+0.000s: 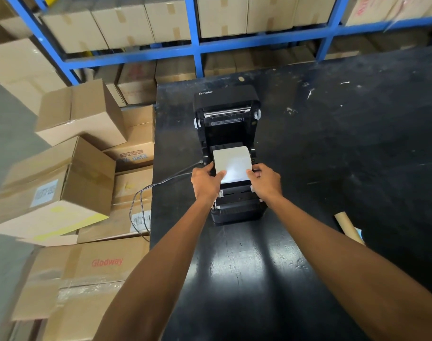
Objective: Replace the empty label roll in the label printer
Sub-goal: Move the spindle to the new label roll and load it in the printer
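- The label roll sits in the open bay of the label printer, white paper facing up, its near edge drawn toward the front of the machine.
- The left hand grips the roll's left side — thumb laid on top of the paper, the other fingers curled down beside it.
- The right hand holds the right side the same way, thumb on the paper's near corner; both hands are closed on the roll, one at each edge.
- The printer is black, marked "Xprinter", with its lid swung up and back so the inside faces the camera.
- It stands on a scuffed black counter, near the left edge.
- A grey cable runs from the printer's left side and loops down off the counter's edge.
- A bare cardboard tube lies on the counter to the right, well apart from the printer.
- Cardboard boxes are stacked left of the counter — more fill the blue shelving behind.
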